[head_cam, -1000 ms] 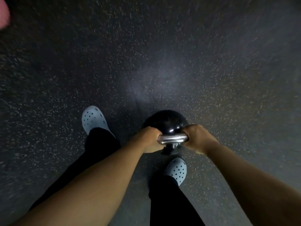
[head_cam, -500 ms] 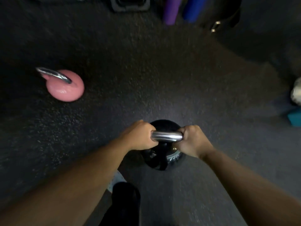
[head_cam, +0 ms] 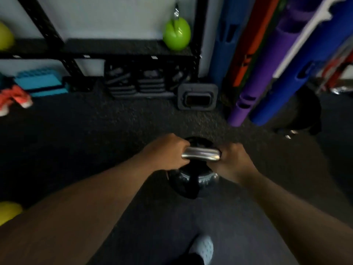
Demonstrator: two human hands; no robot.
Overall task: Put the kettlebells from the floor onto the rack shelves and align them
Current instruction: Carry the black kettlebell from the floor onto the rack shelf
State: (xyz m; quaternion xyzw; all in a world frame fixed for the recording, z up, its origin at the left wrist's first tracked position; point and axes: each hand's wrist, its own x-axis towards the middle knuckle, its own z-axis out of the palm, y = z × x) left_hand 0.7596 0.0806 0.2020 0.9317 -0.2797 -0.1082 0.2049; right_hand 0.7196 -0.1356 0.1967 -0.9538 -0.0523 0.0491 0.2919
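Note:
A black kettlebell (head_cam: 191,180) with a steel handle hangs above the dark floor in the middle of the view. My left hand (head_cam: 168,152) grips the handle's left end and my right hand (head_cam: 231,161) grips its right end. Ahead stands the black rack, whose low shelf (head_cam: 114,47) carries a green kettlebell (head_cam: 176,36) at its right end. A yellow-green kettlebell (head_cam: 4,38) shows at the shelf's far left edge. Another yellow one (head_cam: 8,211) lies low at the left border.
Black weights are stacked under the shelf (head_cam: 141,83), with a grey square block (head_cam: 197,96) beside them. Blue, purple and orange tubes (head_cam: 257,73) lean at the right. A blue step (head_cam: 41,83) and red shoes (head_cam: 14,99) lie at the left. My shoe (head_cam: 203,249) is below.
The view has swung up from the floor to the rack. The black kettlebell stays held in both hands and has come closer to the rack. The pink kettlebell has left the view.

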